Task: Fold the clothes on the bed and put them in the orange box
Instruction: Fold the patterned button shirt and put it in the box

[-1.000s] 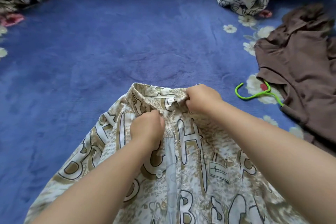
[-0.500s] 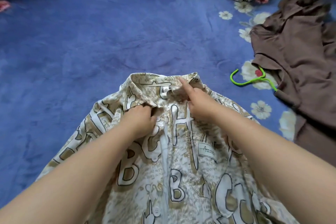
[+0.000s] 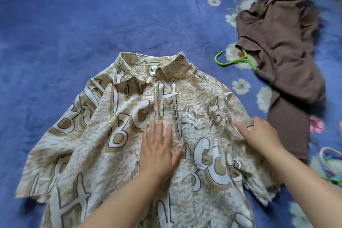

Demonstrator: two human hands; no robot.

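I'm getting soft, even daylight, bright, with no hard shadows or glare. Motion blur smears the brown garment far right and the near corners; wide-angle bending at the edges.

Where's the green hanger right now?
In the head view the green hanger lies on the blue blanket, right of the patterned shirt's collar, with its far end tucked under the brown garment.

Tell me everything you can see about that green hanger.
The green hanger is thin, bright lime and looks like plastic. It lies flat on the blue blanket, its hook curling left onto a flower print. Its far end disappears under the crumpled brown garment, which still seems hung on it. No hand touches it.
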